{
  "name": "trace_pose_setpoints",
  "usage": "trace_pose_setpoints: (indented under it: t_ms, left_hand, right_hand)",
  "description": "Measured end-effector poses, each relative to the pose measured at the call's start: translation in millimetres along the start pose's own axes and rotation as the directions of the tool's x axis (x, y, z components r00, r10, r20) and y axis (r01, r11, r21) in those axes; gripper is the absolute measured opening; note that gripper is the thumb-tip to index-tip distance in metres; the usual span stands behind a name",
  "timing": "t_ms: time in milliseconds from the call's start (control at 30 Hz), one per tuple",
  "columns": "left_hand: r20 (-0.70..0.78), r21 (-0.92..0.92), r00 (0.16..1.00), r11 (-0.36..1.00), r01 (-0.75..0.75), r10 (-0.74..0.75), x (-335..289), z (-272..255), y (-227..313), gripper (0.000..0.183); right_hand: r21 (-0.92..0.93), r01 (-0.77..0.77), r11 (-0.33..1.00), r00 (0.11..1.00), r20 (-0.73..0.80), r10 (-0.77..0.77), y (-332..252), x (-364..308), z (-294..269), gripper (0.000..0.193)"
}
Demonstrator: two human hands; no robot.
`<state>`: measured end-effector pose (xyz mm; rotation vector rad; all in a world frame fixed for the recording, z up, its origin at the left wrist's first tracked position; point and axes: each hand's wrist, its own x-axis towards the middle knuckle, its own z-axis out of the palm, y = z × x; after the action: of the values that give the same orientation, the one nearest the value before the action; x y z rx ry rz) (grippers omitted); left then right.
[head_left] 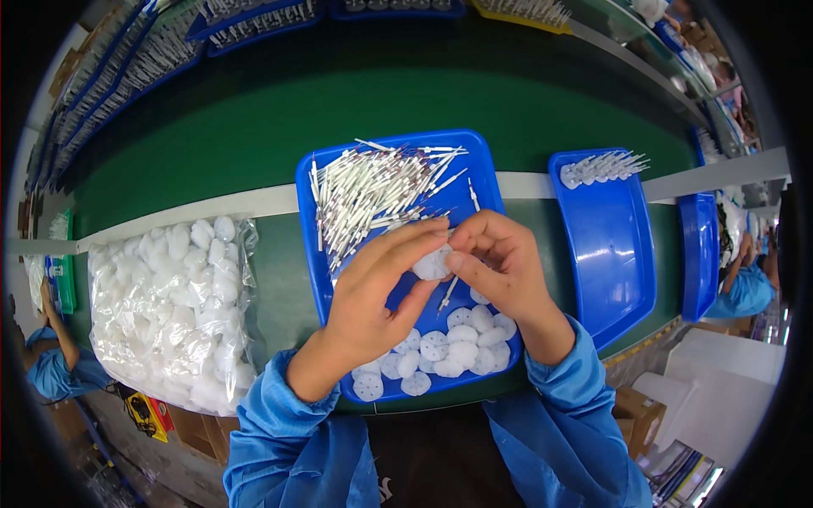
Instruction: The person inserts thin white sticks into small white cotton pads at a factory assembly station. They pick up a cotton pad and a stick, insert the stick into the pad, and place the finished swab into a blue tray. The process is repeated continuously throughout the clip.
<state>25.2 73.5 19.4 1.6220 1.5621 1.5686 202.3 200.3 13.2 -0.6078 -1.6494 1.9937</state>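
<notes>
Green conveyor belt (254, 118) carries blue trays (474, 161) along a crowded workshop line.

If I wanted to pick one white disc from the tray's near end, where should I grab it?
Probably by its rim, from above: the white discs lie flat and overlapping in the blue tray, so only edges give fingertips purchase. Both hands pinch one that way.

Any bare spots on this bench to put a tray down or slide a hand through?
Free: the green belt beyond the middle blue tray, and the green strip between it and the clear bag of white discs. The right blue tray is bare below its few pins. Crowded: the middle tray, under the left hand and right hand.
</notes>
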Motion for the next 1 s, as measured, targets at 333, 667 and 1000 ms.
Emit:
trace_pose_setpoints:
  t_ms: [333,667,1000]
  left_hand:
    - [-0.029,0.072,1.000,0.997,-0.009,0.011,-4,0,-5,0.060]
    - [-0.050,0.314,0.974,0.929,-0.195,0.222,-6,7,-3,0.057]
    - [-0.057,0.277,0.979,0.945,-0.171,0.194,-5,3,-1,0.057]
  right_hand:
    - [-0.086,0.063,0.994,0.998,-0.014,-0.064,-5,2,2,0.013]
    - [-0.468,0.132,0.874,0.979,-0.079,-0.190,-8,1,13,0.020]
    - [0.021,0.009,1.000,0.999,0.043,-0.009,-7,1,6,0.012]
